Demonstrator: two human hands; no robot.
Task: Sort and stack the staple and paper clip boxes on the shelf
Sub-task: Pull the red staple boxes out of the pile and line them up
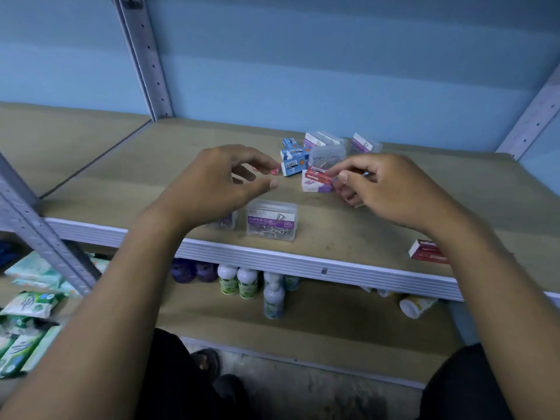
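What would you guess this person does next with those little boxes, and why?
Probably carry the red box pinched in the right hand toward the other red box near the shelf's front edge, to keep like with like. The left hand hovers over a small red box, and blue boxes and clear clip boxes remain mixed.

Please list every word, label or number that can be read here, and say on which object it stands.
"PAPER CLIP": purple label of the clear plastic box at the shelf's front edge.
"Staples", likely: red cardboard box in the right hand.
Barcodes on the blue boxes: too small.
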